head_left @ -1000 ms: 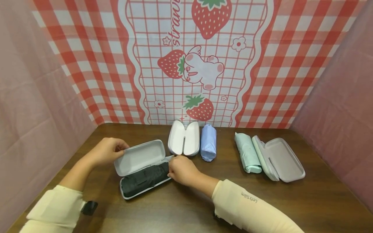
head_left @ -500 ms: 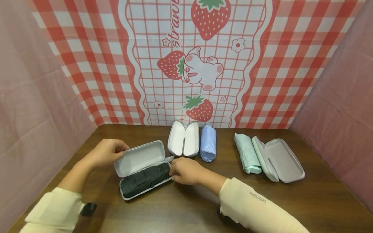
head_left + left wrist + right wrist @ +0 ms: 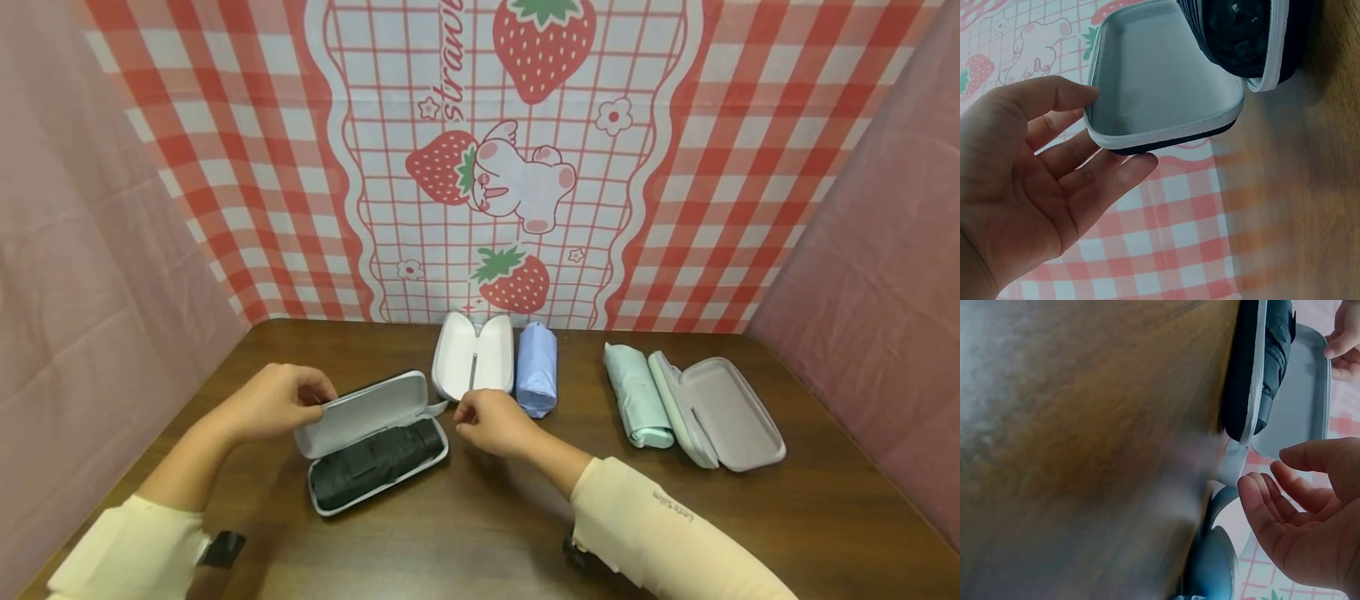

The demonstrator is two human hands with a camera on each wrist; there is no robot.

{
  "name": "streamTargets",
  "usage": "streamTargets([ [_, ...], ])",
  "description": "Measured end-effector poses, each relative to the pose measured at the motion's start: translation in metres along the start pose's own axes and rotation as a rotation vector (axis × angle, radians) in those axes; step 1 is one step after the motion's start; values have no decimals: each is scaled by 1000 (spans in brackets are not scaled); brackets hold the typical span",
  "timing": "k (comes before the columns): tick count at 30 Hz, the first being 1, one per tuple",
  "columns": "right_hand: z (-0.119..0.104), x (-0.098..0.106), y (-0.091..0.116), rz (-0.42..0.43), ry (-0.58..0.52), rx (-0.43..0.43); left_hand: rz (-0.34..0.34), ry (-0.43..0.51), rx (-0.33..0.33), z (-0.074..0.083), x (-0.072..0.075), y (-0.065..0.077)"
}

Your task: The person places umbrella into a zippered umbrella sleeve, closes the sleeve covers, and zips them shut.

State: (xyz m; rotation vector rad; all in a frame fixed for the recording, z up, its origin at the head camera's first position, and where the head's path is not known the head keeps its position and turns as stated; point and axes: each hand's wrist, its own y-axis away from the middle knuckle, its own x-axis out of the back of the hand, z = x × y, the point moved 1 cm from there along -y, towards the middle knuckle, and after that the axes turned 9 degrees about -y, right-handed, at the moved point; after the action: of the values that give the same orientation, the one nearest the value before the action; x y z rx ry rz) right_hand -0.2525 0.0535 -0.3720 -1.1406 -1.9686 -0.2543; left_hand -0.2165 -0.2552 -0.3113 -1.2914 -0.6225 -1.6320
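A hard case point(image 3: 371, 410) with grey lining and a dark outside stands open at the left of the table. In its bottom half lies a folded black umbrella point(image 3: 378, 462). My left hand point(image 3: 279, 402) pinches the lid's left edge; in the left wrist view the thumb is on the inner side of the lid point(image 3: 1166, 69) and fingers are behind it. Just right of the case hovers my right hand point(image 3: 495, 423), fingers loosely bent and holding nothing. A light strap point(image 3: 1233, 462) at the case's end shows beside those fingers in the right wrist view.
Behind my right hand stands an open white case point(image 3: 453, 358), with a folded blue umbrella point(image 3: 537, 367) beside it. Farther right lie a folded mint umbrella point(image 3: 637, 396) and an open mint case point(image 3: 731, 412). A strawberry-print cloth point(image 3: 300, 167) hangs behind the table.
My right hand has come off the case's right end and moved slightly right. The lid has tipped a little more upright, my left hand still on it.
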Motion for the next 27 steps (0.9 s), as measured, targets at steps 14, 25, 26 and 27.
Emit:
streamTargets([
  [14, 2, -1, 3, 25, -318, -203, -85, 34, -143, 24, -9, 10],
  [25, -2, -7, 2, -17, -443, -231, -102, -6, -247, 31, -29, 9],
  [26, -3, -8, 2, -31, -456, -231, -104, -15, -245, 31, -30, 9],
  [27, -3, -9, 2, -45, -469, -235, -105, -24, -242, 32, -31, 9],
])
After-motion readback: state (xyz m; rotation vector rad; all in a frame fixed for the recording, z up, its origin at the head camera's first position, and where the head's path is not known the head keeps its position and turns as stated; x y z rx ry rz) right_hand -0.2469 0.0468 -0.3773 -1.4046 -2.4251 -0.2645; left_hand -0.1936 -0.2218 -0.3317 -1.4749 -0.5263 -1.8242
